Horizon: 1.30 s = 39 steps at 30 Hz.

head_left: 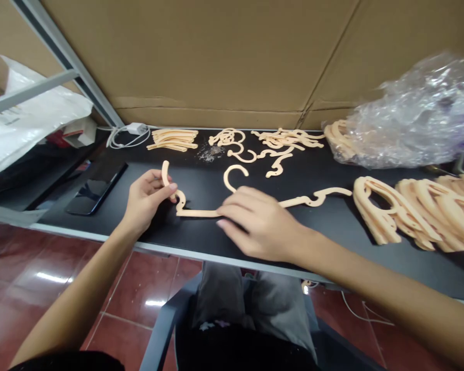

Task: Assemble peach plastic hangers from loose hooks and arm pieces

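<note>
My left hand pinches a narrow curved strip of pale peach material, probably cut wood or plastic, whose lower end reaches the bent end of a long flat hanger-shaped piece. My right hand lies across that long piece, with its fingertips and thumb around the bar. The hand hides the middle of the piece, and its far end stretches right. A C-shaped hook rises just beyond my right fingers, its lower end hidden behind them.
Small heaps of similar peach pieces line the back of the black table, and a large stack lies at right beside a crumpled clear plastic bag. A black phone and white charger cable lie at left, before a cardboard wall.
</note>
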Each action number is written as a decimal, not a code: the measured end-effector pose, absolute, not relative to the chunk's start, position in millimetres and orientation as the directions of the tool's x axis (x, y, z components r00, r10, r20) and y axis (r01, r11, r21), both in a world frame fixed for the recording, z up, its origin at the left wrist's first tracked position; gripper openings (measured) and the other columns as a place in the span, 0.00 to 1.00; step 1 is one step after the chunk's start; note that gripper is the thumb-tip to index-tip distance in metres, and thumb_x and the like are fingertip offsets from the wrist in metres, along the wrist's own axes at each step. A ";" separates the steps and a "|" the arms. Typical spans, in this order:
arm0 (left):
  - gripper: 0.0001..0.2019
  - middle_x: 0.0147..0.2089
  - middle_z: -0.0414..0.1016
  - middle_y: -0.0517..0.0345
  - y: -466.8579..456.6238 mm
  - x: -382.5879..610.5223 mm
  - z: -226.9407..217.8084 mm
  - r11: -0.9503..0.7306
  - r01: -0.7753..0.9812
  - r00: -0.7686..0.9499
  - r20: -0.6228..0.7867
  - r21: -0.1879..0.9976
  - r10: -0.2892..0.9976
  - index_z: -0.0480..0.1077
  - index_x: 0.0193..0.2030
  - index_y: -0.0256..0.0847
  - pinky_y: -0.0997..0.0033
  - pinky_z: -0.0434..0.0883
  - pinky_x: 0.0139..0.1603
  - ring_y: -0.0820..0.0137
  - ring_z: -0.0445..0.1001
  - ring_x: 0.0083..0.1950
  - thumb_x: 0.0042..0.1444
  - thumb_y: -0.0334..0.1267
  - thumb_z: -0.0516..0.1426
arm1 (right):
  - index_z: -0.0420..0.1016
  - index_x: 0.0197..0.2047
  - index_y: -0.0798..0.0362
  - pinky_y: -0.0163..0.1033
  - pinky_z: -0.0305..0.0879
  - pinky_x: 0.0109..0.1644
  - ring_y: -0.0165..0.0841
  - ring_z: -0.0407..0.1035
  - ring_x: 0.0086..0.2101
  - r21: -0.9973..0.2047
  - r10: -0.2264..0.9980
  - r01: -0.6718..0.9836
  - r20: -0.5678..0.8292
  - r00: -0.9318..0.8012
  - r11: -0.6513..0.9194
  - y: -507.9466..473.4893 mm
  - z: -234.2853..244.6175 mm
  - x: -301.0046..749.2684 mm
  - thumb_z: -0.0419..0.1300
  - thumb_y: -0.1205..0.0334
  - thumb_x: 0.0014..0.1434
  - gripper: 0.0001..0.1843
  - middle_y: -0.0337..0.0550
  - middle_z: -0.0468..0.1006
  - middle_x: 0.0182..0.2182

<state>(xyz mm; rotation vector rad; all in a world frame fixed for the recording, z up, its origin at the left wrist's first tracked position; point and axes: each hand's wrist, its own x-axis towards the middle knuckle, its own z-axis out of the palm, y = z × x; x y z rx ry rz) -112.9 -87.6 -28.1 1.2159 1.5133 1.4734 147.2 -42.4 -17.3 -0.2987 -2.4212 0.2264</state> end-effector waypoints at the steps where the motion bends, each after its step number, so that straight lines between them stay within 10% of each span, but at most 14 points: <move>1: 0.18 0.25 0.72 0.65 -88.4 -112.9 -28.2 -0.086 0.161 -0.340 0.137 0.983 0.930 0.66 0.37 0.40 0.72 0.70 0.32 0.73 0.72 0.25 0.44 0.40 0.69 | 0.81 0.40 0.60 0.47 0.69 0.44 0.41 0.71 0.39 -0.225 0.266 0.168 0.539 -0.799 0.960 -46.5 -19.2 129.2 0.56 0.64 0.68 0.13 0.55 0.81 0.38; 10: 0.25 0.42 0.77 0.54 -122.5 -138.1 -31.7 0.221 0.756 -0.469 0.273 0.616 0.840 0.66 0.54 0.43 0.55 0.68 0.53 0.58 0.76 0.47 0.51 0.46 0.65 | 0.82 0.45 0.61 0.45 0.62 0.47 0.39 0.66 0.41 -0.374 0.408 0.290 0.289 -0.866 0.881 -46.9 -35.2 79.8 0.52 0.65 0.71 0.17 0.54 0.77 0.40; 15: 0.14 0.62 0.70 0.48 -132.0 -137.0 -28.1 0.005 0.946 -0.124 0.348 0.323 0.929 0.75 0.52 0.46 0.47 0.60 0.64 0.52 0.67 0.64 0.63 0.43 0.56 | 0.81 0.47 0.57 0.46 0.56 0.46 0.40 0.64 0.43 -0.359 0.440 0.338 0.254 -0.861 0.870 -53.0 -28.7 73.4 0.51 0.67 0.69 0.17 0.52 0.77 0.43; 20: 0.13 0.50 0.78 0.51 -133.1 -143.3 -24.4 -0.186 0.887 0.099 0.220 0.422 0.970 0.78 0.46 0.44 0.54 0.65 0.58 0.60 0.73 0.55 0.68 0.42 0.52 | 0.79 0.44 0.57 0.46 0.52 0.43 0.40 0.65 0.46 -0.357 0.437 0.354 0.185 -0.880 0.864 -58.3 -21.4 56.8 0.51 0.63 0.70 0.15 0.50 0.78 0.44; 39: 0.09 0.40 0.79 0.55 -128.8 -144.0 -19.2 -0.054 0.739 -0.016 0.097 0.671 0.995 0.80 0.35 0.44 0.65 0.71 0.46 0.64 0.75 0.42 0.57 0.44 0.60 | 0.75 0.37 0.55 0.48 0.59 0.45 0.45 0.70 0.46 -0.493 0.418 0.412 -0.103 -0.902 0.767 -39.6 -2.5 40.5 0.57 0.60 0.68 0.11 0.54 0.79 0.43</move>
